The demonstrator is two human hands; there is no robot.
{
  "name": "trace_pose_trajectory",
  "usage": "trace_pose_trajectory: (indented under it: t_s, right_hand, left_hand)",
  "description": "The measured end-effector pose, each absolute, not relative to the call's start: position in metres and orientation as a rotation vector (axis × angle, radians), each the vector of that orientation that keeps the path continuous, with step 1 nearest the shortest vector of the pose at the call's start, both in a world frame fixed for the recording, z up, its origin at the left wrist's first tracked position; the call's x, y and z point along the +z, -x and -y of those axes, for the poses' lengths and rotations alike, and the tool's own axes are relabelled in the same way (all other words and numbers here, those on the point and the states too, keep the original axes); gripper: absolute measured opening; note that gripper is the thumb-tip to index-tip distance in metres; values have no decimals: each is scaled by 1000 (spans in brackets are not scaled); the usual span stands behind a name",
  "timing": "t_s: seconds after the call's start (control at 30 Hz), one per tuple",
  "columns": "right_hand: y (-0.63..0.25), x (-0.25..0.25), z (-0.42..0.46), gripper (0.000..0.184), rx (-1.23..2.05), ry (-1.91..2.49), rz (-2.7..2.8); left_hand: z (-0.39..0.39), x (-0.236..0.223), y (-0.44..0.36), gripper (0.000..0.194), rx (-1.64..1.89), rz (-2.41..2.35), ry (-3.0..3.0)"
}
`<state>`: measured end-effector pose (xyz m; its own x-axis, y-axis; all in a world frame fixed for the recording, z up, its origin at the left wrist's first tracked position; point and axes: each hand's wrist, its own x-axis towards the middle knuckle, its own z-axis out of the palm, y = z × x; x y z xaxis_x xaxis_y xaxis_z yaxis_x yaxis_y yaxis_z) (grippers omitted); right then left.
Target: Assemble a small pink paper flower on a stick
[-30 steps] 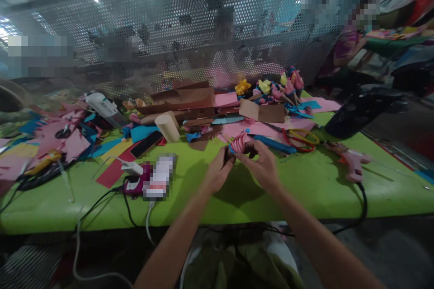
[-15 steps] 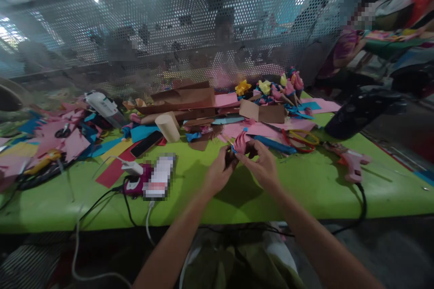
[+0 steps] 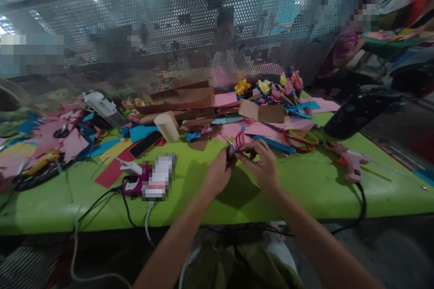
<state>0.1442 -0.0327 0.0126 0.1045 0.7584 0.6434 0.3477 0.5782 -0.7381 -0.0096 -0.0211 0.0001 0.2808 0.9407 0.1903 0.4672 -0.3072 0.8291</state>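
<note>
A pink paper flower (image 3: 238, 141) with a blue band at its base is held up over the green table. My left hand (image 3: 219, 168) is closed around its lower end, where a dark part shows between the fingers. My right hand (image 3: 260, 160) pinches at the blue base from the other side, thumb and fingertips together. Just behind the hands lie pink paper sheets (image 3: 266, 129) and a blue-handled tool (image 3: 275, 144). A small bright blue piece behind the flower's tip may be separate from it; I cannot tell.
A pink glue gun (image 3: 354, 167) and a dark bottle (image 3: 352, 115) are at right, near scissors (image 3: 301, 141). At left are a charging phone (image 3: 158, 177), a power strip (image 3: 133, 185), a black phone (image 3: 145, 143) and a cardboard roll (image 3: 167, 127). Finished paper flowers (image 3: 286, 85) stand behind.
The flower has turned slightly and its blue base shows more clearly. My right fingers have shifted from around the bloom down to the base. The left hand stays nearly in place.
</note>
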Motion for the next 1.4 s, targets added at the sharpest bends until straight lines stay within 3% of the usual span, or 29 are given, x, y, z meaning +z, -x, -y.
trace_pose_trajectory:
  t_s: [0.87, 1.4]
  right_hand:
    - [-145, 11, 31, 16, 421, 1012, 1477]
    - [-147, 9, 30, 21, 396, 1050, 1455]
  left_hand:
    - [27, 10, 7, 45, 719, -1412, -1983]
    - [28, 9, 10, 38, 760, -1403, -2105]
